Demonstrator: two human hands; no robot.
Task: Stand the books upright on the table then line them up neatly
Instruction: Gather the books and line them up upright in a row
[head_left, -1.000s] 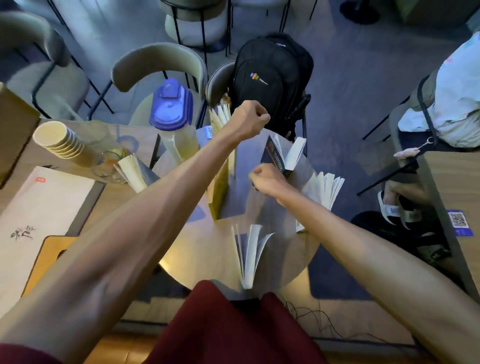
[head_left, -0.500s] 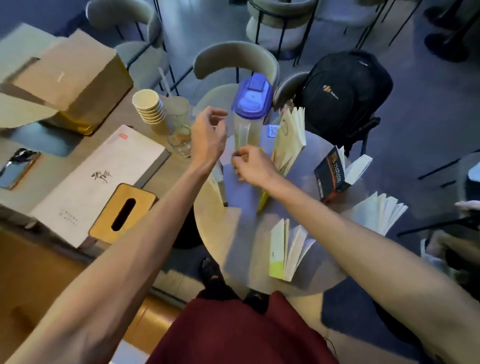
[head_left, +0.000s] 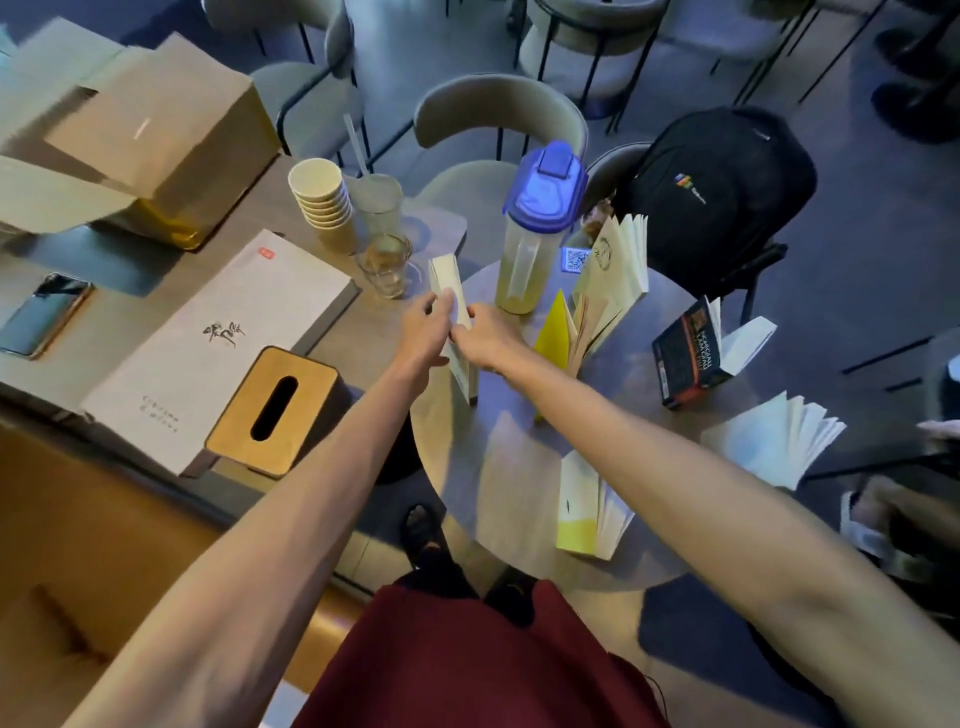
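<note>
Several books stand upright and fanned open on the round grey table (head_left: 498, 467). At its left edge a thin pale book (head_left: 448, 283) stands on end, with my left hand (head_left: 423, 332) and my right hand (head_left: 485, 338) both gripping it from either side. Just right of my right hand stands a yellow-covered book (head_left: 556, 332), and behind that a cream book (head_left: 621, 260). A black book (head_left: 688, 353) stands at the right. A white book (head_left: 774, 441) fans open at the right edge. A white-and-yellow book (head_left: 584, 512) stands nearest me.
A blue-lidded pitcher (head_left: 535, 234) stands at the table's back. On the adjoining wooden table are a glass (head_left: 387, 262), stacked paper cups (head_left: 322, 202), a white menu (head_left: 218, 338), a wooden tissue box (head_left: 272, 410), a phone (head_left: 44, 314) and a cardboard box (head_left: 140, 135). A black backpack (head_left: 722, 187) fills the far chair.
My view swung left. Both hands left the black book and the tall cream book, moved to the table's left edge and closed on the thin pale book.
</note>
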